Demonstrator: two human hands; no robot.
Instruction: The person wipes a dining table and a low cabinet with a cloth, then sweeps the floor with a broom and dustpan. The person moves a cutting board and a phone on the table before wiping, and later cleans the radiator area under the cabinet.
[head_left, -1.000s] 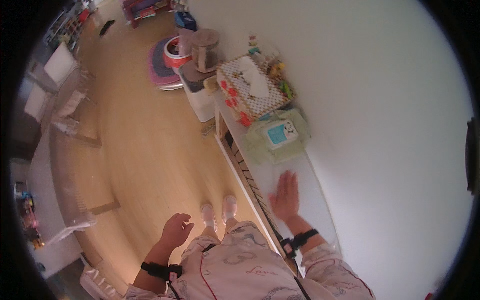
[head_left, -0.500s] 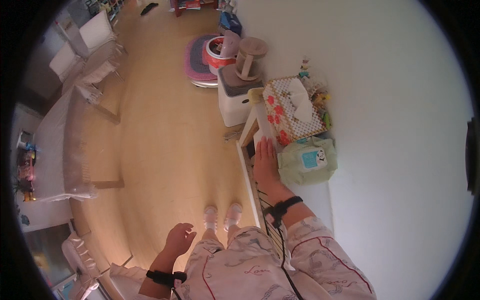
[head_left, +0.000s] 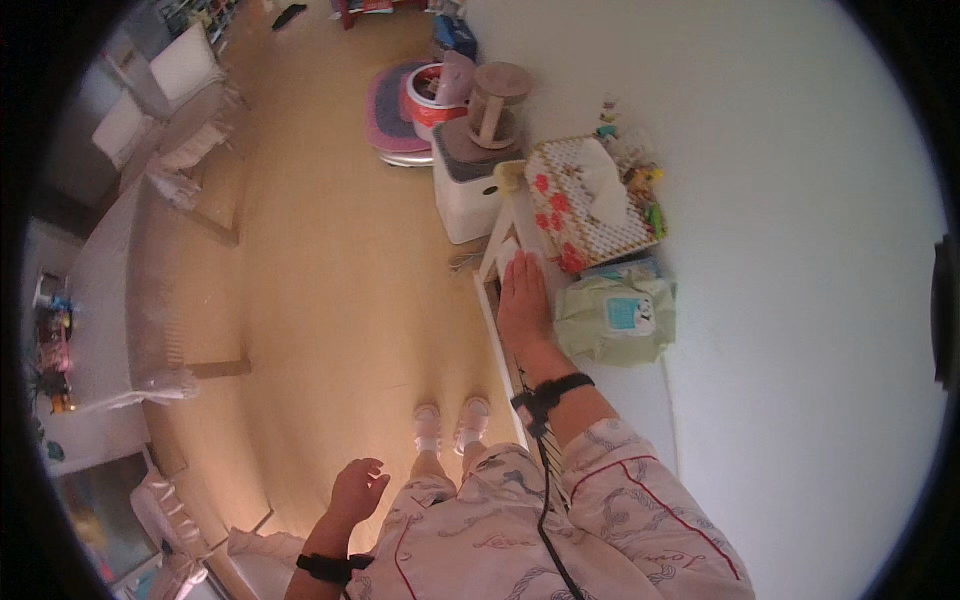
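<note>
My right hand lies flat, palm down, on the narrow top of a white cabinet along the wall. Its fingers point away from me, and a bit of something white shows by the fingertips; I cannot tell whether it is a wipe or the cabinet itself. Just right of that hand sits a pale green pack of wipes with a blue label. Beyond the pack stands a beaded tissue box with red flowers and a white tissue sticking out. My left hand hangs free over the floor, fingers loosely bent and apart, holding nothing.
Past the cabinet stand a white box-like bin, a beige round post stand and a red-and-white bucket. A cloth-covered table and chairs line the left side. Small ornaments sit behind the tissue box.
My right hand has slid a little farther forward along the cabinet top. My left hand has dropped slightly toward me. The pack of wipes and the tissue box stay in place.
</note>
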